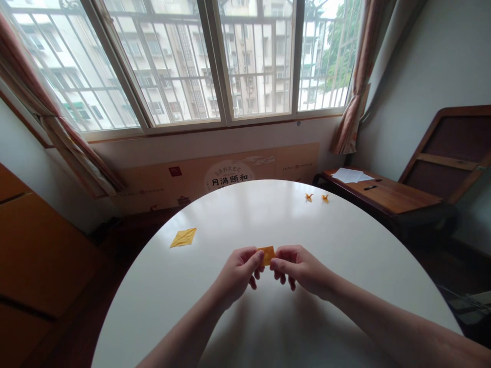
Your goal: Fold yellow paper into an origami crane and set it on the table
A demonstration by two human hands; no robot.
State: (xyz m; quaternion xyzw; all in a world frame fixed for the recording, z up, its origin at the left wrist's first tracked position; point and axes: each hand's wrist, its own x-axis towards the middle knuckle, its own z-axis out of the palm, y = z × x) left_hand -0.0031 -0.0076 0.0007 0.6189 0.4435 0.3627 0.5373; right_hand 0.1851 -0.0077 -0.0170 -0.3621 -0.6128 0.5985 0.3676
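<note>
A small folded piece of orange paper (267, 254) is held above the round white table (268, 317), pinched between both hands. My left hand (240, 271) grips its left side with thumb and fingers closed. My right hand (297, 268) pinches its right side, fingers curled. A flat folded yellow paper (183, 237) lies on the table to the left. Two small orange paper cranes (309, 197) (325, 198) stand near the table's far right edge.
A wooden side table (387, 197) with white sheets (351, 175) and a dark pen stands at the right, a wooden board leaning behind it. A large barred window and curtains fill the far wall. Cardboard panels lean below the sill.
</note>
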